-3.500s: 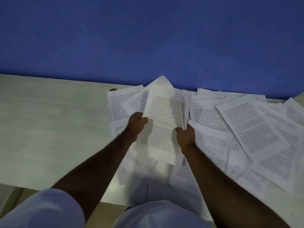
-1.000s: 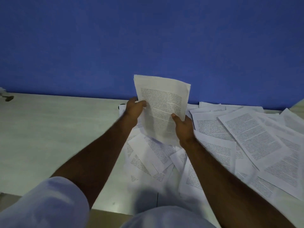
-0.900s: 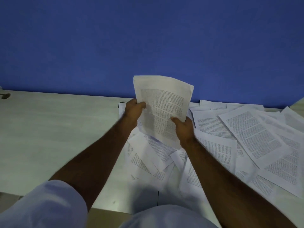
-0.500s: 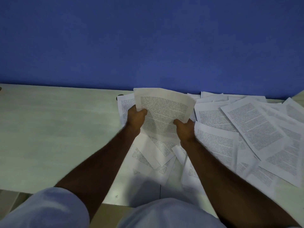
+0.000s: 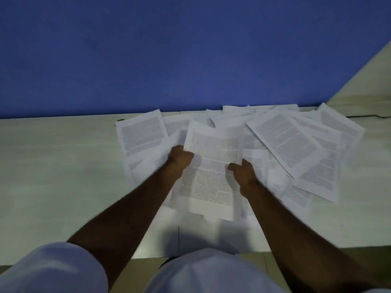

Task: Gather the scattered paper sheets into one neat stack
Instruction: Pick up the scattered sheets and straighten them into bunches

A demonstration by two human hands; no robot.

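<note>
A small bundle of printed paper sheets (image 5: 208,172) lies low over the pale table (image 5: 53,170), gripped at both long edges. My left hand (image 5: 179,160) pinches its left edge with the thumb on top. My right hand (image 5: 243,171) pinches its right edge. Several more loose printed sheets (image 5: 285,144) spread across the table to the right and behind, overlapping at odd angles. One sheet (image 5: 141,136) lies at the far left of the spread, with others partly hidden under the bundle and my arms.
A blue wall (image 5: 169,56) rises directly behind the table. A pale surface (image 5: 370,81) slants in at the upper right, with a dark cable (image 5: 374,116) below it. The table's near edge (image 5: 148,258) runs just above my white clothing.
The bundle came down from upright in front of the wall to nearly flat over the table, both hands still gripping its sides. The view has shifted leftwards, showing more sheets on the right.
</note>
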